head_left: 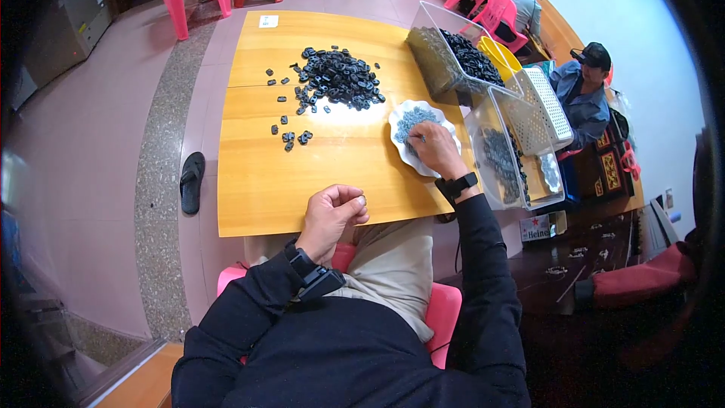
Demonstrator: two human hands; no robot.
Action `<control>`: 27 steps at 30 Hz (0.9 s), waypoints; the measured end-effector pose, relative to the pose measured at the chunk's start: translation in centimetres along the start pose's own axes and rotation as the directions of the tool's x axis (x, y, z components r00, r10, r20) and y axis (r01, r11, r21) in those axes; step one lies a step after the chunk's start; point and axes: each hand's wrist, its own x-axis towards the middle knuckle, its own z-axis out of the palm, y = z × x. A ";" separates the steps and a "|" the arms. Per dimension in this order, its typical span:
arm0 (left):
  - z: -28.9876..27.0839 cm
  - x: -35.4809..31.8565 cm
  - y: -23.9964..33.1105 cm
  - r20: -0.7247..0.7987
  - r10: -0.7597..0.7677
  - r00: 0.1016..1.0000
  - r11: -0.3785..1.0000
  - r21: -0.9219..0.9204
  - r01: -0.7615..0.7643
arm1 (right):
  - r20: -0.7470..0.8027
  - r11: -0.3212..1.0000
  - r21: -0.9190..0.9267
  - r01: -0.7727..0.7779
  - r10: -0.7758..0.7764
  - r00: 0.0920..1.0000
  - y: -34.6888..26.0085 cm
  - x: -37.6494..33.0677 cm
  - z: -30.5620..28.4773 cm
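1. Two hands work at the wooden desk (257, 181); the landmark for all places below is the white scalloped plate (445, 132) near the desk's right edge.
2. The right hand (434, 149) rests on the near part of the plate, its grip closed together on the small grey pieces (411, 119) that fill the plate; which single piece it pinches is too small to tell.
3. The left hand (331, 215) is nearer to the person than the plate and to its left, at the desk's near edge. Its fingers are curled shut; something small and pale seems to sit at the fingertips, but I cannot tell what.
4. A heap of black parts (338, 77) lies left of the plate and farther away, well apart from both hands.
5. Clear plastic bins (483, 117) with more black parts stand just to the right of the plate.
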 end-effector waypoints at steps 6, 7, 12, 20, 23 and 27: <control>0.0 0.1 0.1 -0.004 -0.007 1.000 1.000 0.008 0.007 | -0.041 0.998 0.057 -0.042 0.044 0.998 0.0 -0.6 -0.1; 0.0 0.1 0.0 -0.006 -0.008 1.000 1.000 0.006 0.008 | -0.075 0.997 0.077 -0.030 0.035 0.997 -0.1 -0.7 -0.1; 0.0 0.3 0.2 -0.007 -0.007 1.000 1.000 0.011 0.007 | -0.148 0.982 0.179 -0.063 0.090 0.985 -0.1 -0.9 -0.2; 0.0 0.0 -0.1 -0.006 -0.012 1.000 1.000 0.002 0.012 | -0.156 0.936 0.335 -0.112 0.172 0.973 1.3 -1.8 0.9; 0.1 -0.2 0.0 -0.009 -0.011 1.000 1.000 0.004 0.011 | -0.205 0.890 0.448 -0.079 0.188 0.960 1.2 -2.1 1.1; -0.1 0.1 0.0 -0.015 -0.021 1.000 1.000 -0.007 0.021 | -0.135 0.869 0.449 -0.205 0.293 0.946 1.2 -2.8 0.9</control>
